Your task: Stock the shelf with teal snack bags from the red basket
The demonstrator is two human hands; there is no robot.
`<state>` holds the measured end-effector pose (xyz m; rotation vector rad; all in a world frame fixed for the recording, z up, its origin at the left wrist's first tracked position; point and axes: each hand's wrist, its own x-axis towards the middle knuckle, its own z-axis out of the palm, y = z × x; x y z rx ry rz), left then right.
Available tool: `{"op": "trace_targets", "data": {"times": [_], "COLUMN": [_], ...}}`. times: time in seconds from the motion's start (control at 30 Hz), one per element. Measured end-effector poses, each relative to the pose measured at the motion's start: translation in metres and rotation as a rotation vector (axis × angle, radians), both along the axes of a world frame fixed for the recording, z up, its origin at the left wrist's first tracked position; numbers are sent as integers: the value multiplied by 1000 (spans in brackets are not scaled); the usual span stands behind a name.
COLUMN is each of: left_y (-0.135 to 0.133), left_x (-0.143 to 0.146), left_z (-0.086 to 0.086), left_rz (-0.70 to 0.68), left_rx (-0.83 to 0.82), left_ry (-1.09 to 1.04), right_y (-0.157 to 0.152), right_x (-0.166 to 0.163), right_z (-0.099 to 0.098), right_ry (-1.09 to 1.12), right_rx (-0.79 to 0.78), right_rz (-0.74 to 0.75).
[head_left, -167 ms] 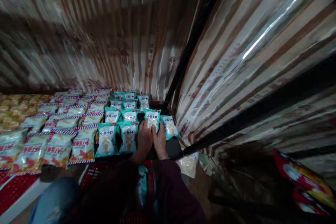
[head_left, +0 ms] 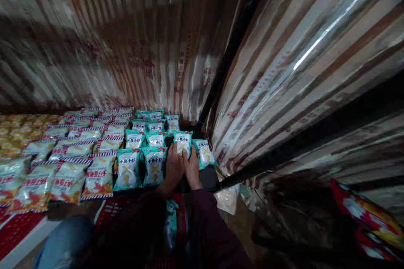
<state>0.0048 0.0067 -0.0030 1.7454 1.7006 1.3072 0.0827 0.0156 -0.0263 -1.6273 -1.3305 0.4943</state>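
Between my two hands is a small teal-and-white snack bag [head_left: 182, 141], its printed front facing me. My left hand [head_left: 174, 167] grips its left side, and my right hand [head_left: 191, 169] grips its right side, thumbs on the lower front. Just right of my right hand, another teal snack bag [head_left: 205, 154] leans tilted on the dark shelf [head_left: 208, 180]. To the left of my hands, several matching bags stand in rows, the closest being a teal bag [head_left: 154, 167]. The back of the held bag and most fingertips are hidden.
Left of the teal bags, rows of striped-edge snack bags [head_left: 99, 175] fill the shelf, with small yellow packs [head_left: 14, 134] beyond. A black post [head_left: 233, 46] and a black rail [head_left: 261, 164] bound the right side. Below are a red crate [head_left: 109, 210] and another teal packet [head_left: 171, 222].
Both hands keep hold of the snack bag in nearly the same place. The view has shifted very slightly; nothing else visibly moves.
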Motion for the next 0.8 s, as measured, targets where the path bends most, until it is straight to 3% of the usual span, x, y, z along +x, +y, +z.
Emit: {"op": "trace_targets", "data": {"times": [0.5, 0.8], "left_y": [20, 38], "left_x": [7, 6], "left_z": [4, -6], "left_rz": [38, 27], "left_rx": [-55, -10], "left_ry": [-72, -55], "right_y": [42, 59], "right_x": [1, -8], "right_z": [-9, -7], "right_ry": [-7, -18], "right_rx": [-3, -33], "right_rz": [108, 100]}}
